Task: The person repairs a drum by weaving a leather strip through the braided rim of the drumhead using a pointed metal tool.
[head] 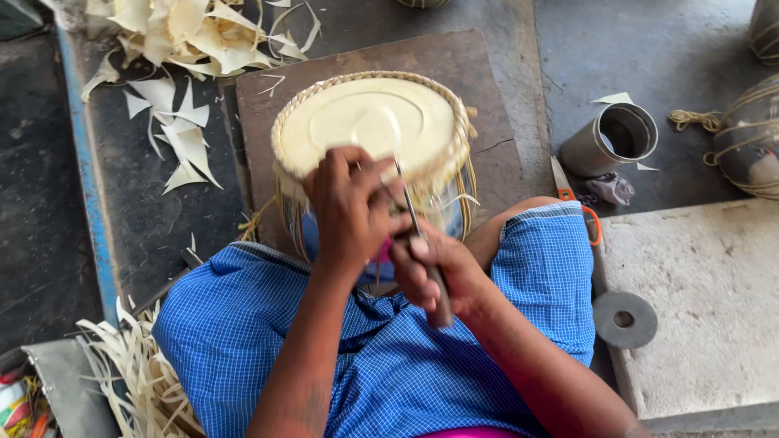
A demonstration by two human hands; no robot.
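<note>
I see my left hand (349, 207) pinching the woven basket (373, 130) rim at 6 o'clock, right hand (434, 272) fisted round an awl (422, 243); top lashed, sides unfinished.

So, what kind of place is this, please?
Probably a floor-level basket-weaving workshop. A half-woven basket sits on a board, pale strips and cut scraps lie around, and the right hand holds a metal tool.

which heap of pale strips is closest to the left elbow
The strip heap at bottom left, beside the blue cloth; the other heap lies beyond the basket.
</note>
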